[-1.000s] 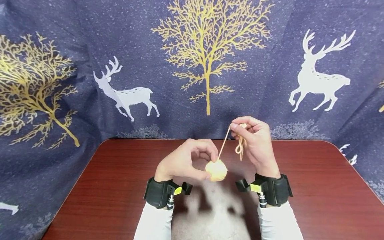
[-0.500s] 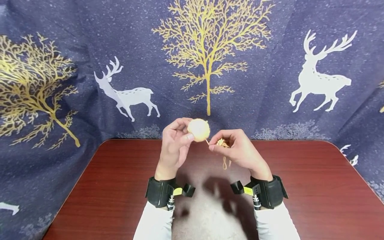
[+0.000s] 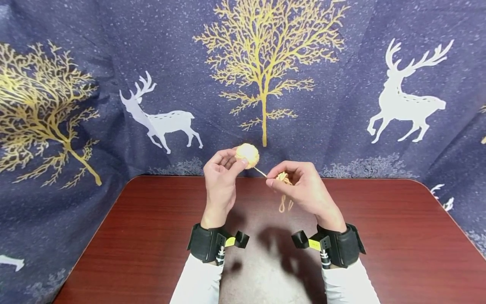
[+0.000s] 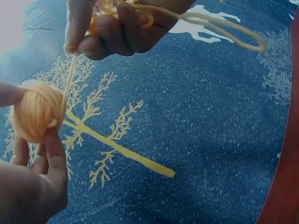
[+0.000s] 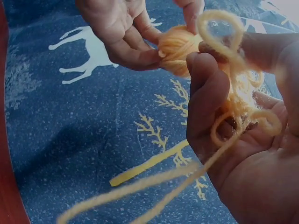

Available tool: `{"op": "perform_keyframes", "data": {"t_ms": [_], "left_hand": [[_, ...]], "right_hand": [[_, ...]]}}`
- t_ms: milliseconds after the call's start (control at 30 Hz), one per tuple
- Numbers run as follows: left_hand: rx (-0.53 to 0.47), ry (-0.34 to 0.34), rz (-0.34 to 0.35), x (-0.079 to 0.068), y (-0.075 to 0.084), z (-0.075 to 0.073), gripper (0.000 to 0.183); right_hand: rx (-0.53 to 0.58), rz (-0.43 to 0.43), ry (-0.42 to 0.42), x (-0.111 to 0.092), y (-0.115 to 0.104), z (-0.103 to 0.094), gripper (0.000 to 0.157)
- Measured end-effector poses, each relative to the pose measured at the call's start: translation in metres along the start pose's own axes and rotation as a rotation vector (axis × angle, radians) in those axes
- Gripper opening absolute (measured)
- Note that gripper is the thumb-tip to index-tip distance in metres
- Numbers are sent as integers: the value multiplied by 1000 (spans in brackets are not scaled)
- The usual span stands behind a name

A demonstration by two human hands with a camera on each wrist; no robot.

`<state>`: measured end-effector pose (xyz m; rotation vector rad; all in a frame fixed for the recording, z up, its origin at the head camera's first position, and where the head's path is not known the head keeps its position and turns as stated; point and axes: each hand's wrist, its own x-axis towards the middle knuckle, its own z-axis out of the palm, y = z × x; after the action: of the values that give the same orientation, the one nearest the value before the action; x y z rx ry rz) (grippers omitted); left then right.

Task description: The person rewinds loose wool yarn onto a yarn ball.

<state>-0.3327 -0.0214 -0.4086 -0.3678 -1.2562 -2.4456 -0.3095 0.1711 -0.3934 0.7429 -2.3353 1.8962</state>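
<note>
A small ball of pale yellow-orange yarn [image 3: 248, 154] is pinched between the thumb and fingers of my left hand [image 3: 221, 179], held up above the table's far edge. From the ball a short strand [image 3: 260, 172] runs taut to my right hand [image 3: 300, 183], whose thumb and forefinger pinch it. Loose yarn [image 5: 243, 93] lies bunched in the right palm, and loops of it dangle below that hand. In the left wrist view the wound ball [image 4: 38, 112] shows its wraps, with the left fingertips under it and the thumb at its upper side.
A reddish-brown table [image 3: 152, 236] spreads under both arms, with a pale glare patch in front. Behind it hangs a dark blue cloth [image 3: 235, 84] printed with golden trees and white deer. Black straps with cameras [image 3: 208, 242] sit on both wrists.
My left hand has risen and turned, lifting the yarn ball from low over the table to its far edge. The right hand has come lower and left; the strand between them is shorter.
</note>
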Motion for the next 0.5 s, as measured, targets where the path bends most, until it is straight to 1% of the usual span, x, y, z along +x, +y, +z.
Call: {"op": "perform_keyframes", "data": {"t_ms": [100, 167, 233, 333, 367, 433, 500], "left_hand": [[42, 5, 12, 0, -2, 0, 29], [93, -4, 39, 1, -3, -1, 30], [158, -19, 68, 1, -5, -2, 35], [283, -55, 112, 2, -6, -4, 43], [311, -73, 121, 2, -7, -4, 43], [350, -111, 118, 1, -7, -5, 40], [361, -144, 102, 0, -7, -4, 36]], "right_hand": [[13, 5, 9, 0, -1, 1, 7], [19, 4, 15, -1, -2, 1, 7], [15, -1, 23, -1, -2, 1, 7], [8, -7, 35, -1, -2, 1, 7], [4, -10, 40, -1, -2, 1, 7], [-10, -19, 56, -1, -2, 0, 6], [-21, -26, 71, -2, -2, 0, 6]]}}
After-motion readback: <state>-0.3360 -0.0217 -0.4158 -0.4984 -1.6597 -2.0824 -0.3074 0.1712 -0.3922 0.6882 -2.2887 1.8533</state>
